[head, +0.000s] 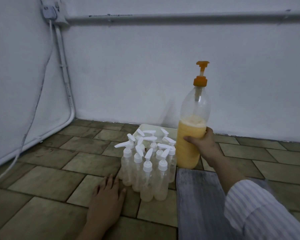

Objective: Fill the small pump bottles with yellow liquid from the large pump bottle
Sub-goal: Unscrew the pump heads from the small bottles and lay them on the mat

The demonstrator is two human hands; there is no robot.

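The large pump bottle (191, 129) stands upright, clear plastic with an orange pump head, about half full of yellow liquid. My right hand (202, 144) grips its lower body from the right side. Several small clear pump bottles (145, 168) with white pump tops stand clustered just left of it; the nearer ones hold a little pale liquid at the bottom. My left hand (106, 198) rests flat on the tiled floor, fingers straight, just left of the nearest small bottles and holding nothing.
A white tray (146, 127) sits behind the small bottles near the wall. A grey wooden board (197, 196) lies on the floor under my right arm. A white cable (33, 118) hangs from a wall socket (49, 12) at the left corner.
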